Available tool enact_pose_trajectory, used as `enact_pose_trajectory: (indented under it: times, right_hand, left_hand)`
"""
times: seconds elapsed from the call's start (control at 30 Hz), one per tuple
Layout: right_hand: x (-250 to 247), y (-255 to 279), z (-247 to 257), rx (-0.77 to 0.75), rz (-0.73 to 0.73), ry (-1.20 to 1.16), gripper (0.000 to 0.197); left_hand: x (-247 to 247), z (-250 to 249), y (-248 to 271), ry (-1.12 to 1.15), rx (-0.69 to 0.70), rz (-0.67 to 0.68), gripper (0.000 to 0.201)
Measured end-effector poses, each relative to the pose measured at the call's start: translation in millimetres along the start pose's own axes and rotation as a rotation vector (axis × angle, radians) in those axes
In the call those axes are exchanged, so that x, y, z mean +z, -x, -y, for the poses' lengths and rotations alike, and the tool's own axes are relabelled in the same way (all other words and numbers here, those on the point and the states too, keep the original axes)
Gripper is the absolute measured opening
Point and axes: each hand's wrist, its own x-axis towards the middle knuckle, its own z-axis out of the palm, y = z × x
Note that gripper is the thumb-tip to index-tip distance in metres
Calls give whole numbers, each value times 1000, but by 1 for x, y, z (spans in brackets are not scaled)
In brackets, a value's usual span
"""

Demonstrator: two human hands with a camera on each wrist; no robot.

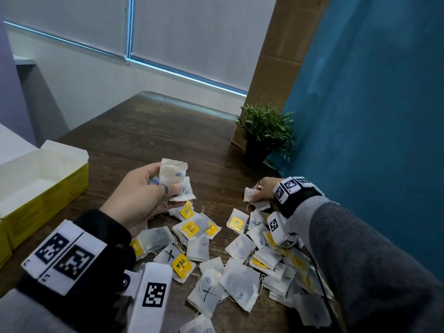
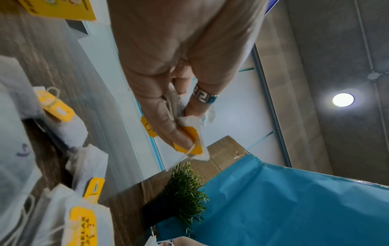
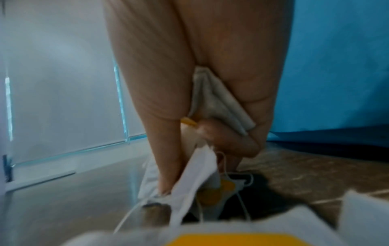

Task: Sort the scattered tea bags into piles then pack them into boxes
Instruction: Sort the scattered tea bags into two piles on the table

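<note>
Several white tea bags with yellow tags lie scattered (image 1: 216, 255) on the dark wooden table (image 1: 149, 131). My left hand (image 1: 144, 188) is raised above them and grips a small stack of tea bags (image 1: 174, 179); the left wrist view shows its fingers (image 2: 168, 116) curled round the held tea bags (image 2: 193, 133). My right hand (image 1: 263, 188) is low at the far edge of the heap and pinches a few tea bags (image 1: 251, 195). In the right wrist view the pinched tea bags (image 3: 219, 103) are pressed between its thumb and fingers (image 3: 231, 138).
An open white-and-yellow box (image 1: 40, 183) stands at the left on the table. A small potted plant (image 1: 264, 133) sits at the far right, against a blue partition (image 1: 372, 116) and a cardboard panel (image 1: 276, 56).
</note>
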Motion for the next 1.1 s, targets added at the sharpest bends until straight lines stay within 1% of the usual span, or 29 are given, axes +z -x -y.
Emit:
enact_pose_trajectory:
  times: [0.07,0.1,0.13,0.17,0.2,0.3,0.33,0.37,0.43,0.47,0.57,0.6,0.63,0.7,0.77,0.8,0.83,0.87,0.9,0.93,0.97,1.0,1.03,1.07,1.1]
  right_hand:
    - [0,4,6,-72,-19,-55,33]
    - [-3,6,9,-137,-73,-83,25]
    - [-7,13,13,-213,-170,-98,16]
    - [-12,23,18,-306,-303,-108,10]
    - [-16,35,24,-424,-479,-102,8]
    - [-21,80,37,-842,-1154,51,4]
    - [-19,94,40,-959,-1318,99,3]
    - [-19,109,43,-1057,-1420,121,5]
    - [-18,132,48,-1202,-1536,130,12]
    - [-18,140,49,-1247,-1574,142,13]
    - [-19,149,47,-1298,-1617,222,3]
    - [-18,150,46,-1315,-1626,237,8]
    - [-17,152,45,-1336,-1617,252,12]
    - [-16,155,46,-1357,-1584,266,14]
    - [-13,156,51,-1287,-1520,220,14]
    - [-13,156,53,-1222,-1449,119,16]
    - [-15,158,56,-1142,-1339,-78,16]
    - [-19,161,59,-1049,-1168,-357,16]
    - [-24,163,60,-936,-948,-672,18]
    - [-31,162,58,-812,-693,-962,21]
    - [-37,157,53,-684,-445,-1189,22]
    - [-41,149,45,-584,-236,-1345,21]
    - [-44,141,38,-516,-94,-1420,21]
    - [-45,133,31,-478,-8,-1441,24]
    - [-45,127,27,-451,20,-1447,25]
  left_hand:
    - [0,0,0,2,-2,-1,34]
    - [0,-1,0,6,-2,-1,34]
    - [-1,-1,0,10,-1,-3,34]
    - [-1,-1,0,12,3,-6,34]
    - [-2,-1,0,12,7,-11,34]
    - [-1,-3,1,11,18,-22,35]
    - [-1,-3,2,14,19,-22,35]
    - [0,-4,2,19,20,-19,36]
    - [1,-5,4,26,25,-12,35]
    - [1,-5,5,27,30,-7,34]
    - [2,-7,6,45,43,19,34]
    - [3,-8,6,55,47,31,35]
    - [3,-9,6,61,52,42,35]
    - [5,-10,8,76,63,68,37]
    - [6,-11,9,85,75,89,38]
    - [6,-11,9,82,77,90,39]
    - [6,-11,9,76,79,87,38]
    - [5,-11,9,70,80,79,38]
    - [4,-11,8,67,79,68,37]
    - [4,-11,7,69,72,57,36]
    - [3,-11,6,74,63,48,36]
    - [2,-10,6,80,53,41,35]
    - [2,-10,5,85,44,38,35]
    - [2,-9,5,88,36,38,34]
    - [2,-9,5,88,32,39,33]
